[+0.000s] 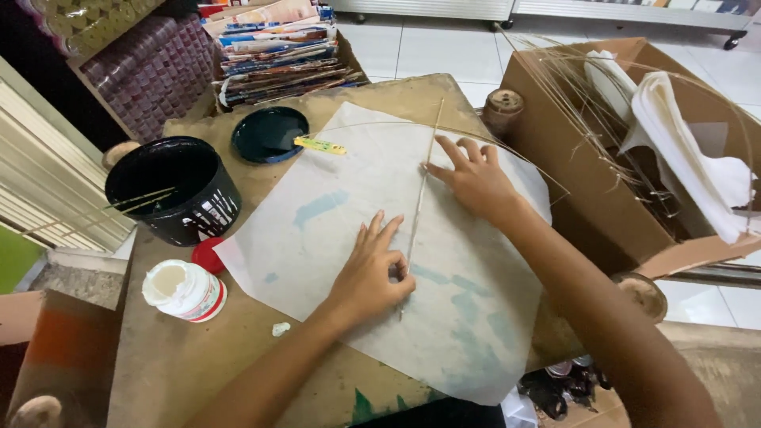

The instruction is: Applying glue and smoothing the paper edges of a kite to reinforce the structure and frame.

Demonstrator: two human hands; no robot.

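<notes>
Nearest the camera, the left hand lies on a large sheet of thin white paper with pale blue-green stains, its fingers curled and its thumb and forefinger pinching the lower part of a long thin straight bamboo stick that lies on the sheet. The sheet is spread cornerwise over a worn brown board tabletop. To the left, near the sheet's left corner, stands a small open white plastic glue jar, with its red lid beside it at the paper's edge. Farther up, the right hand rests flat with fingers spread, the fingertips pressing the stick's upper part where a thin curved bamboo strip crosses it. Left of that stands a black plastic bucket with thin sticks across its mouth; behind it lies a round dark lid and a small yellow strip. At right, a brown cardboard box holds white folded paper and thin sticks. At the far edge lies a stack of magazines.
</notes>
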